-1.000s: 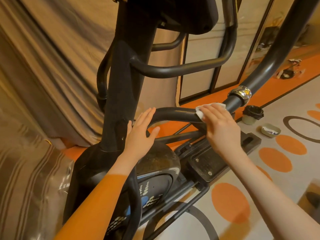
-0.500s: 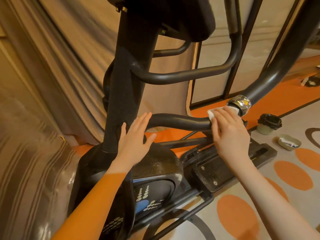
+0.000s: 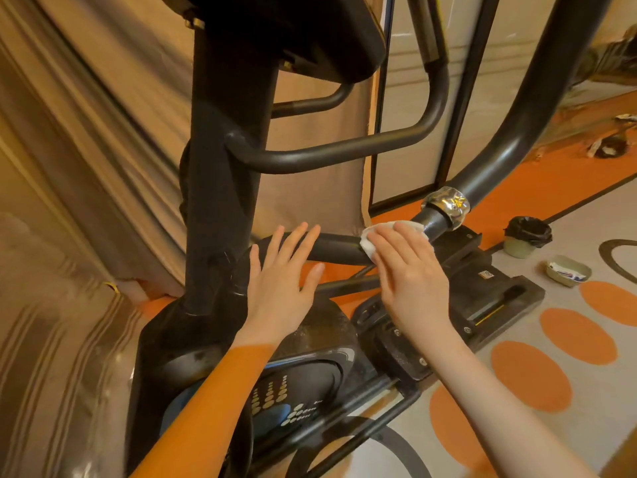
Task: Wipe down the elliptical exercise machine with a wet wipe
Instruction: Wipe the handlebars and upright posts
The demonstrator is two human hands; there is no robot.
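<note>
Wet wipe (image 3: 375, 236): pressed flat under right hand (image 3: 408, 270), fingers straight, on lower black bar (image 3: 336, 249) of elliptical machine (image 3: 224, 188), just short of chrome collar (image 3: 447, 203). Left hand (image 3: 277, 282): flat, spread, empty, beside upright post. Progress: mid-wipe; flywheel housing (image 3: 331, 326) below hands looks dusty, likely undone.

black elliptical machine (image 3: 224, 188), white wipe (image 3: 370, 241), orange-spotted floor (image 3: 531, 374)

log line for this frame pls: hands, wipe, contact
step: wiping lower bar | right hand: flat fingers press white wet wipe on black bar, beside chrome collar | left hand: open, fingers spread by upright post
</note>
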